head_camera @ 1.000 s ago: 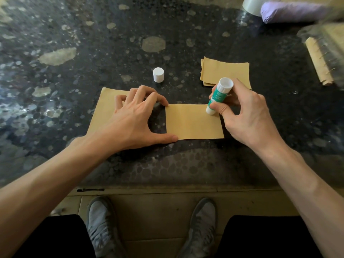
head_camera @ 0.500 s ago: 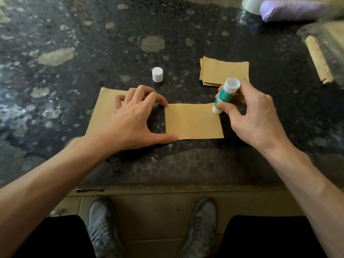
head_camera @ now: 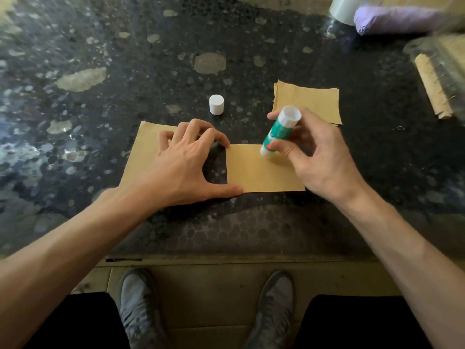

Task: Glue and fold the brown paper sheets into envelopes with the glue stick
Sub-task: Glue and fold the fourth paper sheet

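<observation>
Pinching the glue stick [head_camera: 279,132] between thumb and fingers, the right hand [head_camera: 319,157] holds it tilted, top leaning away from the person. Its white lower end touches the brown sheet [head_camera: 261,175] near the sheet's far edge. Green body, white top end up.

Left hand [head_camera: 186,162] is spread, fingers arched, gripping nothing. Its thumb tip presses the near left corner of the brown sheet and a fingertip sits at the far left corner. The other fingertips rest on a larger brown sheet [head_camera: 143,149] lying just left, partly under the hand and wrist. Dark tabletop [head_camera: 125,46] shows in the gap between thumb and fingers.

White cap [head_camera: 216,104] stands upright beyond the left hand, apart from both sheets. A stack of brown sheets [head_camera: 309,102] lies beyond the right hand, its near edge hidden by the fingers and the glue stick.

Far right: a ribbed wooden piece [head_camera: 432,89], blurred. Far corner: a purple bundle [head_camera: 397,18] beside a tape roll [head_camera: 344,8].

Below the tabletop edge: two grey shoes [head_camera: 136,303] on the floor, dark trousers either side.
</observation>
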Demonstrator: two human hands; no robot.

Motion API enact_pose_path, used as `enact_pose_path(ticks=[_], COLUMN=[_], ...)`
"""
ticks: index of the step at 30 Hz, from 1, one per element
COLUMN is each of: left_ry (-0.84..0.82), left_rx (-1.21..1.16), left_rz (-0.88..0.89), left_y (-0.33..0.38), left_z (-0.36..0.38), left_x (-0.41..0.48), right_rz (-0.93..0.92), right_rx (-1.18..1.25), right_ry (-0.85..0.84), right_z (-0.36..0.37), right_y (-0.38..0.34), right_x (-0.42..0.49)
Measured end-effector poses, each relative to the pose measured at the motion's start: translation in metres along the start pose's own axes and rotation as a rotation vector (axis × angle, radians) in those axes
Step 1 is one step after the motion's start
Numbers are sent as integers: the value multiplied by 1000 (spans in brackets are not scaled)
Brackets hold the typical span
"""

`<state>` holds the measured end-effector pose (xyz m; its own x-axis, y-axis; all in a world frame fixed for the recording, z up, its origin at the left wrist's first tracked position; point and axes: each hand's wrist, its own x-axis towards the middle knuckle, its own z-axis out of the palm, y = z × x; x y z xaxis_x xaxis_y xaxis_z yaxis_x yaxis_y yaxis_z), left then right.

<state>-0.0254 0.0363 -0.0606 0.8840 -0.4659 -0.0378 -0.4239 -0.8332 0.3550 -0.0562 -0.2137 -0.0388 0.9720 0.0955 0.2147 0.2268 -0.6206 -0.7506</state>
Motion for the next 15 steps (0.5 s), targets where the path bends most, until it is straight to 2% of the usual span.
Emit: enact_pose_path(ticks=[9, 15], left_ry=[18, 20], left_rx=[-3, -6], left_rz=[7, 8], left_y=[0, 0], left_z=[1, 1], left_x=[-1, -1], right_rz=[-41, -7], right_rx=[-159, -204], right_ry=[-119, -40], right_z=[9, 6], right_y=[-11, -6], right_x=[-2, -2])
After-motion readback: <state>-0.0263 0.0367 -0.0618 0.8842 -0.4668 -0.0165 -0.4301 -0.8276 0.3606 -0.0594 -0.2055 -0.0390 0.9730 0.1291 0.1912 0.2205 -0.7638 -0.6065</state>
